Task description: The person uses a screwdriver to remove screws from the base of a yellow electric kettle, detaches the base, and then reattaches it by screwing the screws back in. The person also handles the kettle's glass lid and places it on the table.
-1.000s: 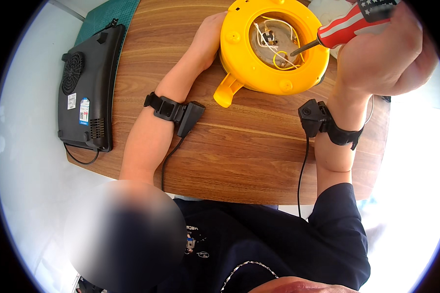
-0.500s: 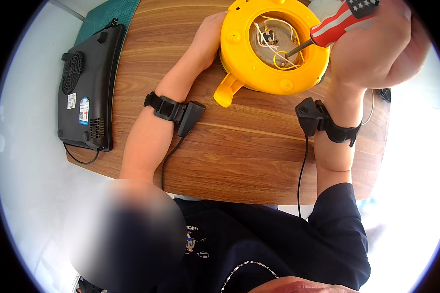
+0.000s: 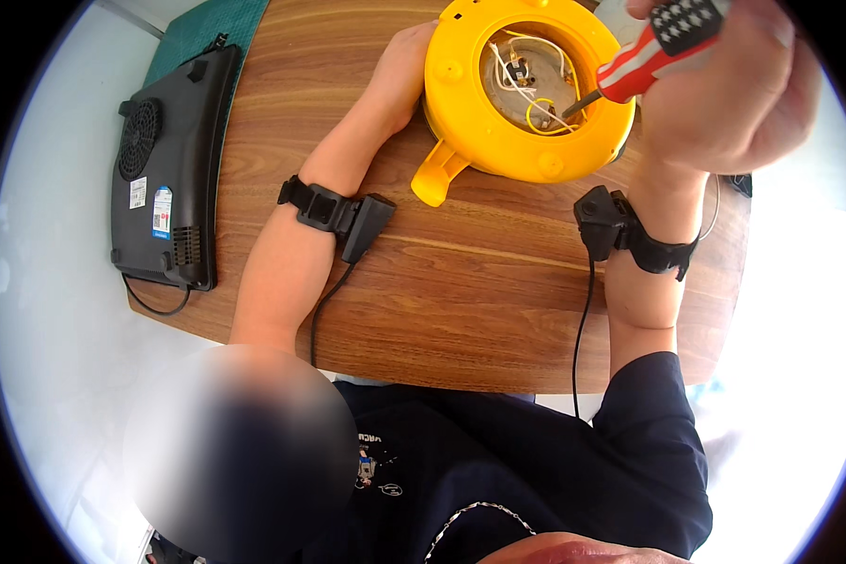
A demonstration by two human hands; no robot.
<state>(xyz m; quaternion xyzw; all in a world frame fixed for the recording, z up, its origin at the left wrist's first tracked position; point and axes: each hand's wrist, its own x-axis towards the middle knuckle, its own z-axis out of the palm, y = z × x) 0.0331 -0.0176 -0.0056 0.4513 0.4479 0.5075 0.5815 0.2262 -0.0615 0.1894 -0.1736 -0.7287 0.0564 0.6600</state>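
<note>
Brown wood table (image 3: 479, 310), white wall (image 3: 56, 282) at L, v. bright glare at R. Far L, a green mat (image 3: 190, 42) is on the table, & a flat black box (image 3: 164, 202) lies partly over it, round fan grille (image 3: 140, 140) up, w/ a cord (image 3: 155, 308) at its near end. The yellow shell (image 3: 517, 152) is on the table's far side, a bit R of the middle, hole up; it's abt round & its tab (image 3: 437, 177) sticks out near-left. In the hole: a gray plate (image 3: 512, 103) w/ white & yellow wires (image 3: 528, 115). The red, white & black screwdriver (image 3: 628, 75) slants: long axis far-right to near-left, handle far R, tip down in the hole by the yellow wire. Can't tell if the tip touches. R hand (image 3: 728, 103) is curled tight round the handle, some fingers hidden. L hand (image 3: 407, 70) is against the shell's L side; its fingers go out of sight there, so can't tell how open it is or how it grips. Shell's far edge is cut off. A pale thing (image 3: 620, 19) past it, far R, is hard to make out. A big blur hides the L upper arm.
</note>
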